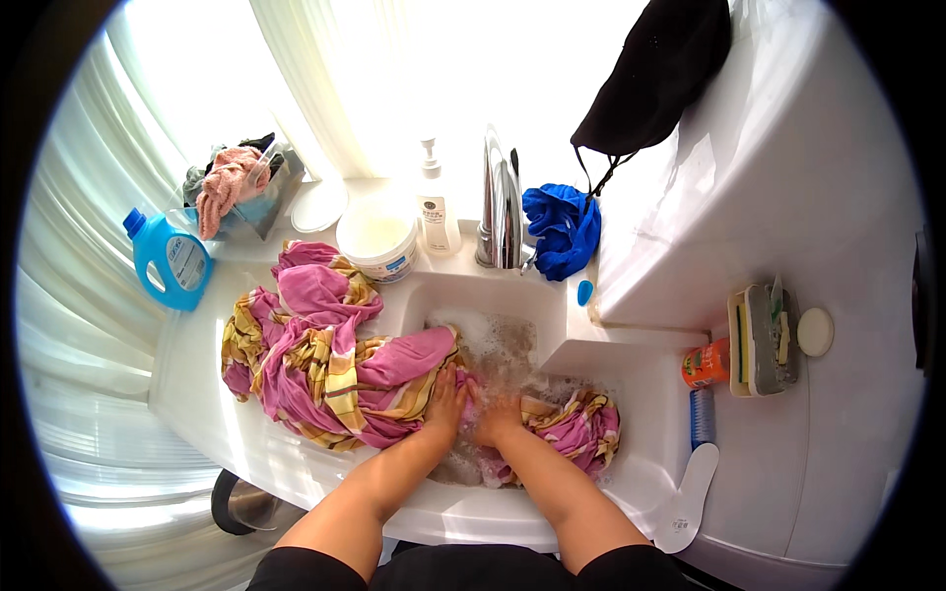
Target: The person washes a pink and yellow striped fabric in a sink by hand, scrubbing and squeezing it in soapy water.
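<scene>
A large pink cloth with yellow checks (pixel 330 364) lies heaped on the washboard side of the white sink (pixel 645 379) and runs down into the basin. Another bunched part (pixel 583 433) sits in the sudsy water at the right. My left hand (pixel 446 402) is closed on the wet cloth at the basin's left edge, its fingers pointing away from me. Close beside it, my right hand (pixel 499 419) grips the same fabric in the water. Suds partly cover its fingers. A strip of pink fabric shows between both hands, beneath the foam (pixel 493 340).
Behind the basin stand a chrome faucet (pixel 501 212), a white pump bottle (pixel 436 217), a white tub (pixel 376 241) and a blue cloth bundle (pixel 562 229). A blue detergent jug (pixel 169 261) is at left. At right are an orange bottle (pixel 706 363), a brush (pixel 702 419) and a caddy (pixel 764 340).
</scene>
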Motion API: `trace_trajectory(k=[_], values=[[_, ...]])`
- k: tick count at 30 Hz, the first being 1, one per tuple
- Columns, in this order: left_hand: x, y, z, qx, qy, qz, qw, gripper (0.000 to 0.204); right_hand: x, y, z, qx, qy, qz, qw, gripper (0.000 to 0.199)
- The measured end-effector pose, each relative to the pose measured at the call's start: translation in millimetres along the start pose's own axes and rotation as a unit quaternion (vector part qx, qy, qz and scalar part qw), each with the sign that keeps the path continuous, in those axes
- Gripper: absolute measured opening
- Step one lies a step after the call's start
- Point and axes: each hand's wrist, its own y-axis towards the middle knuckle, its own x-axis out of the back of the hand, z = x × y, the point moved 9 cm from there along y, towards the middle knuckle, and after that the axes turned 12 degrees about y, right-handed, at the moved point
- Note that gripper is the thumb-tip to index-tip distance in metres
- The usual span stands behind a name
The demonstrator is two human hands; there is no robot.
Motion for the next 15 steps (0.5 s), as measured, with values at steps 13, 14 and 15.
trace_trajectory(k=[13,14,15], values=[[-26,-25,-15,-0.124,0.165,-0.151,0.967,0.047,-28,-46,-1,0.116,-0.119,-0.126,0.978,0.040],[-12,-30,-4,-0.155,0.151,-0.154,0.964,0.042,-19,-44,-3,0.128,-0.112,-0.101,0.980,0.038],[1,-37,6,-0.187,0.137,-0.154,0.961,0.039,-7,-45,-11,0.104,-0.037,-0.087,0.990,0.035]])
